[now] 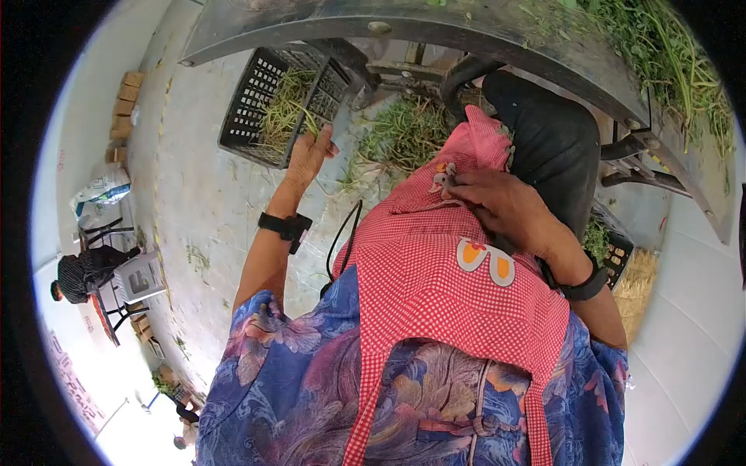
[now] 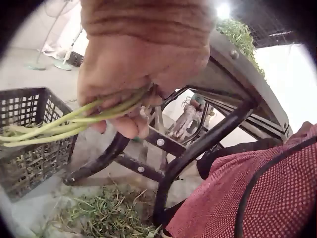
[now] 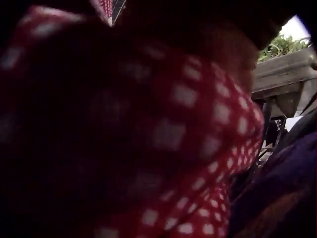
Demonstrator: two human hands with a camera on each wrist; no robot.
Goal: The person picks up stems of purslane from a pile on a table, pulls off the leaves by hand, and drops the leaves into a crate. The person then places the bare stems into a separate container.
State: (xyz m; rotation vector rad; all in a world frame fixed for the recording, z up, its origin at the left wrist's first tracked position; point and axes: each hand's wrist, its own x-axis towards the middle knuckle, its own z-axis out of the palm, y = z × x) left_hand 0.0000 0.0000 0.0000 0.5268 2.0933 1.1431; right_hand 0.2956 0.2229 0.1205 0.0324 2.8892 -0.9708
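My left hand (image 1: 308, 152) grips a few long green stems (image 2: 74, 121) at the near side of a black plastic crate (image 1: 231, 124). In the left wrist view the stems stick out from the fingers toward the crate (image 2: 47, 96). More cut stems (image 1: 286, 109) lie inside it. My right hand (image 1: 497, 203) rests on the lap of the red checked apron (image 1: 412, 233), fingers loosely bent. Apron cloth (image 3: 183, 99) fills most of the dark right wrist view, and the right fingers are hidden there.
A metal table (image 1: 311, 27) runs along the front, with leafy greens (image 1: 668, 58) heaped on its right. Below it, more greens (image 1: 408, 128) lie on the floor beside the table frame (image 2: 185, 163). Another crate (image 1: 618, 256) stands at right. A person (image 1: 85, 272) sits far left.
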